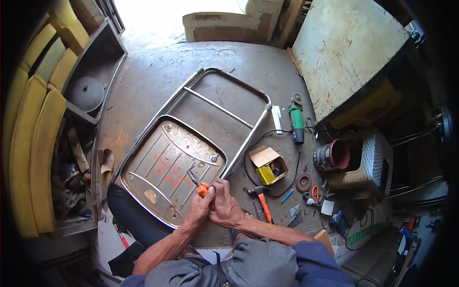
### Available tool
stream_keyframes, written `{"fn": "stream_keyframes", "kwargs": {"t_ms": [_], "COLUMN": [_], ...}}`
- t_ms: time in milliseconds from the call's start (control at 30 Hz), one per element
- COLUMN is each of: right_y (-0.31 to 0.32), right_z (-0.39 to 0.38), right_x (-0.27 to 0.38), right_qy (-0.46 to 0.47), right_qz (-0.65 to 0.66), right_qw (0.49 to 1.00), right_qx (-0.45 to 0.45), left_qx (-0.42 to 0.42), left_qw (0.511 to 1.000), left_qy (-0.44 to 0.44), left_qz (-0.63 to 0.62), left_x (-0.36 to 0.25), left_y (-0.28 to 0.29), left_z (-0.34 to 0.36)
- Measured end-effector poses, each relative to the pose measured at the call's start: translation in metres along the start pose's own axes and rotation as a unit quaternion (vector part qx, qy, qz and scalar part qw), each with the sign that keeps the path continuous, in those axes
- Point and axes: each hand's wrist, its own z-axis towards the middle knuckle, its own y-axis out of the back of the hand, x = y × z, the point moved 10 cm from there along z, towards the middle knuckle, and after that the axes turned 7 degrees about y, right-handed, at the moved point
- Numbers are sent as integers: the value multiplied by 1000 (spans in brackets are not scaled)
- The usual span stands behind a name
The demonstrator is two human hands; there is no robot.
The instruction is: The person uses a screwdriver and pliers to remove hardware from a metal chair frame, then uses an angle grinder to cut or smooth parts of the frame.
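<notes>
An upturned folding metal chair [172, 167] lies on the floor in front of me, its steel tube frame stretching away. The underside of its seat pan is rusty, with red hand marks on it. Over the pan's near right edge, my left hand [201, 205] is closed around an orange-handled tool [202, 189] with a slim metal head; its exact kind cannot be made out. My right hand [225, 206] is pressed against the left, its fingers curled closed; what they hold is hidden. A black padded part [136, 210] shows beneath the seat's near left side.
To the right lie a green angle grinder [296, 119], an opened small box [270, 165], a hammer [260, 203], a grinding disc [303, 182] and red-handled scissors [315, 193]. A bucket [332, 155] stands by a silver-patterned stool [361, 179]. Yellow cushions [43, 148] and a metal shelf [95, 71] line the left.
</notes>
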Motion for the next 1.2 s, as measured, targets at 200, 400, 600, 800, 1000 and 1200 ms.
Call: {"fn": "stream_keyframes", "kwargs": {"t_ms": [200,400,600,800,1000,1200], "right_y": [186,375,322,233,145,73], "right_z": [43,20,37,27,1,55], "right_x": [-159,-398,-398,-183,-141,-42], "right_qy": [-185,-433,-459,-195,-226,-182], "right_qz": [-14,-371,51,299,384,506], "right_qw": [965,809,867,886,866,835], "right_qx": [-185,-145,-189,-296,-227,-119], "left_qx": [-237,-331,-356,-321,-222,-100], "left_qw": [955,864,844,878,925,930], "left_qy": [-26,-121,-129,-145,-129,-213], "left_qz": [176,359,380,325,280,282], "left_x": [-34,-70,-84,-84,-60,-51], "left_y": [71,79,86,70,33,-21], "left_z": [-3,-27,-61,-60,-30,-39]}}
